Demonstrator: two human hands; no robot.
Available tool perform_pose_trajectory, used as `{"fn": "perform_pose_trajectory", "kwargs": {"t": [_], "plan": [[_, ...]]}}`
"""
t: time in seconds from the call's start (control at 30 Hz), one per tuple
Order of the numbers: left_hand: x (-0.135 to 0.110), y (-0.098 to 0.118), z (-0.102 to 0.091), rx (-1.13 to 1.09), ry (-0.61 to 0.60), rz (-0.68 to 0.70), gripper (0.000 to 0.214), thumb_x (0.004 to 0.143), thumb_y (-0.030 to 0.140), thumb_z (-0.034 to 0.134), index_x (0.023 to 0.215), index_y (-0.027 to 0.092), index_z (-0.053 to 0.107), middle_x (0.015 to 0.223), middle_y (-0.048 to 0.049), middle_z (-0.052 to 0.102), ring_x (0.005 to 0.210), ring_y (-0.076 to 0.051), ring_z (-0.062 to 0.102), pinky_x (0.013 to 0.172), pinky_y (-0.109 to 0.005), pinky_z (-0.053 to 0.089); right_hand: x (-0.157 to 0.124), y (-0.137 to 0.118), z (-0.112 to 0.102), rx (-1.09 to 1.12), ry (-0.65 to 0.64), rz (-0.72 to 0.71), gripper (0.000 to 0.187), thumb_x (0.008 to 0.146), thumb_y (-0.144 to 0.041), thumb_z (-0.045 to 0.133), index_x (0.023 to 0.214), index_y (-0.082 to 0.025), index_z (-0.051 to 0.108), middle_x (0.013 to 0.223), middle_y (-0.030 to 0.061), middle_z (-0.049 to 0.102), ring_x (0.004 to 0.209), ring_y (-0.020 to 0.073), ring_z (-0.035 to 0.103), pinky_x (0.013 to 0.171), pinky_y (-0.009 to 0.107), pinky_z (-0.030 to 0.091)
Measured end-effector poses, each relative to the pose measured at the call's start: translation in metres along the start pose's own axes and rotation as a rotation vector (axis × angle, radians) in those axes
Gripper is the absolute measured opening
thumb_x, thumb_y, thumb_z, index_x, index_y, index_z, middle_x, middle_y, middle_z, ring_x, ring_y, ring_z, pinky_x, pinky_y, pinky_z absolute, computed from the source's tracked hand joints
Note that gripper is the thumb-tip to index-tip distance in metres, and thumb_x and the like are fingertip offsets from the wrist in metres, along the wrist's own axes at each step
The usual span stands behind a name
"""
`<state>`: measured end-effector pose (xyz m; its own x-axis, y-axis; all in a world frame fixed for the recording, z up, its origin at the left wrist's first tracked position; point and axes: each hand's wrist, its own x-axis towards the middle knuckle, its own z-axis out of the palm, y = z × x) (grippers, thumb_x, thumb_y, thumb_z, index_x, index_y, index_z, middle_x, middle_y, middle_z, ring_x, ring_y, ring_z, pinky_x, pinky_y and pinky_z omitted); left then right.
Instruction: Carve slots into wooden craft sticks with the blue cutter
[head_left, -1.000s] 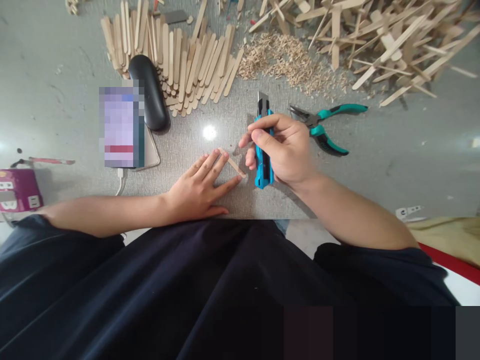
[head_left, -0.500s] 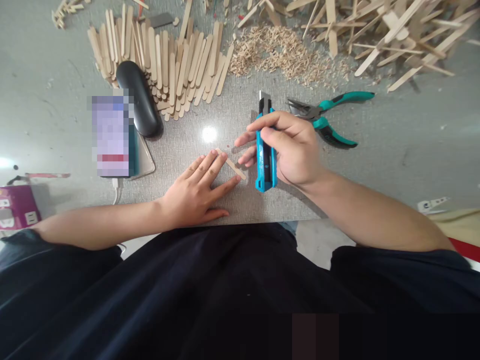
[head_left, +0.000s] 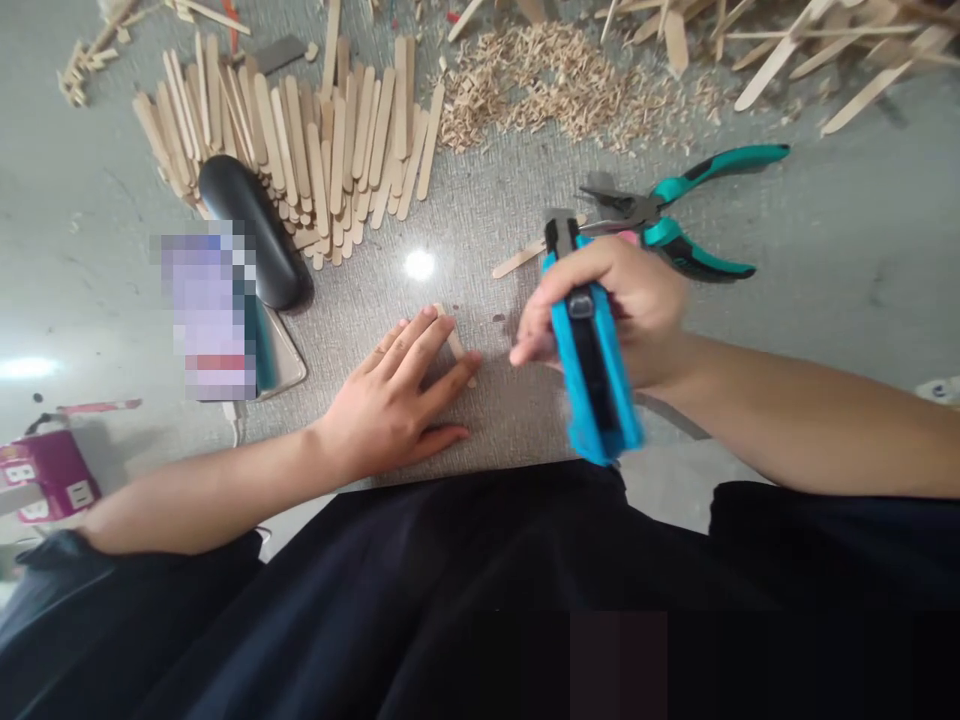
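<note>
My left hand lies flat on the grey mat with its fingers spread, pressing down a short wooden stick that shows between the fingertips. My right hand is closed round a blue utility knife, held above the mat just right of the stick, its blade end pointing away from me. A longer loose stick lies on the mat beyond the knife.
Teal-handled pliers lie behind my right hand. A fan of wooden sticks and a black case sit at the back left, next to a phone. Wood shavings and more sticks lie along the back. A purple box stands far left.
My right hand has lifted the knife and drawn it right and toward me, uncovering a loose stick behind it. My left hand has stayed on the short stick.
</note>
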<state>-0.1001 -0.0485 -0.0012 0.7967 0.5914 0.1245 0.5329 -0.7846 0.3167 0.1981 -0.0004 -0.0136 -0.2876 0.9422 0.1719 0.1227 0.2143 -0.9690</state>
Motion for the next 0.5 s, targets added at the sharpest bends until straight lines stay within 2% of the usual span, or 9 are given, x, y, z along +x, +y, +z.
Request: {"fn": "perform_pose_trajectory", "kwargs": {"t": [0.07,0.1,0.17,0.23,0.3,0.37,0.43,0.5], "plan": [[0.0,0.0,0.0,0.008,-0.014,-0.016,0.079,0.111,0.061,0.072,0.174,0.017,0.055,0.18,-0.0359,0.051,0.172,-0.056,0.054,0.133,-0.073,0.057,-0.005,0.003,0.002,-0.051,-0.046,-0.154,0.042,0.083,-0.062,0.107,0.101,-0.037,0.078,0.067,-0.0076,0.073,0.056,0.0185,0.072,0.057,0.036,0.054],[0.0,0.0,0.0,0.012,-0.023,-0.025,0.081,0.11,0.064,0.072,0.176,0.019,0.053,0.182,-0.0361,0.049,0.173,-0.056,0.052,0.134,-0.074,0.055,-0.008,0.004,0.004,-0.052,-0.039,-0.2,0.039,0.089,-0.062,0.102,0.11,-0.038,0.08,0.068,-0.0072,0.073,0.057,0.0185,0.072,0.057,0.035,0.054],[0.0,-0.001,0.0,0.018,-0.044,-0.037,0.087,0.109,0.067,0.073,0.18,0.022,0.049,0.187,-0.0345,0.044,0.176,-0.056,0.048,0.136,-0.073,0.052,-0.014,0.002,0.009,0.045,0.02,-0.203,0.047,0.096,-0.062,0.093,0.134,-0.039,0.079,0.079,-0.0039,0.079,0.061,0.0202,0.075,0.056,0.036,0.058],[0.0,-0.002,0.001,0.021,-0.071,-0.039,0.093,0.108,0.069,0.073,0.184,0.025,0.042,0.19,-0.0333,0.04,0.177,-0.055,0.046,0.139,-0.071,0.049,-0.018,-0.001,0.013,0.124,0.047,-0.163,0.059,0.096,-0.058,0.09,0.15,-0.042,0.073,0.098,0.0001,0.085,0.07,0.0231,0.079,0.059,0.039,0.065],[-0.002,-0.003,0.001,0.014,-0.087,-0.033,0.098,0.107,0.071,0.073,0.186,0.027,0.036,0.192,-0.0339,0.036,0.179,-0.054,0.044,0.14,-0.072,0.046,-0.02,-0.006,0.015,0.068,0.044,-0.106,0.058,0.094,-0.052,0.089,0.149,-0.044,0.073,0.107,0.0017,0.087,0.079,0.0263,0.082,0.069,0.046,0.071],[-0.003,-0.003,0.002,0.001,-0.069,-0.026,0.098,0.107,0.07,0.073,0.185,0.025,0.033,0.192,-0.0359,0.034,0.18,-0.053,0.042,0.141,-0.072,0.044,-0.02,-0.012,0.013,-0.036,0.023,-0.048,0.049,0.095,-0.046,0.086,0.142,-0.044,0.075,0.104,0.0018,0.088,0.083,0.0291,0.083,0.079,0.052,0.072],[-0.004,-0.003,0.003,-0.012,-0.036,-0.025,0.09,0.108,0.068,0.073,0.177,0.02,0.04,0.191,-0.0372,0.035,0.182,-0.053,0.04,0.141,-0.072,0.043,-0.018,-0.018,0.01,-0.079,-0.012,-0.02,0.044,0.097,-0.042,0.083,0.14,-0.046,0.075,0.102,0.0016,0.088,0.084,0.0312,0.084,0.082,0.057,0.072],[-0.004,-0.003,0.003,-0.012,-0.023,-0.024,0.079,0.109,0.069,0.071,0.166,0.018,0.048,0.19,-0.0374,0.038,0.181,-0.053,0.041,0.142,-0.071,0.043,-0.015,-0.022,0.009,-0.066,-0.018,-0.028,0.041,0.099,-0.041,0.082,0.139,-0.048,0.074,0.102,0.0012,0.087,0.085,0.0312,0.084,0.08,0.056,0.071]]}}
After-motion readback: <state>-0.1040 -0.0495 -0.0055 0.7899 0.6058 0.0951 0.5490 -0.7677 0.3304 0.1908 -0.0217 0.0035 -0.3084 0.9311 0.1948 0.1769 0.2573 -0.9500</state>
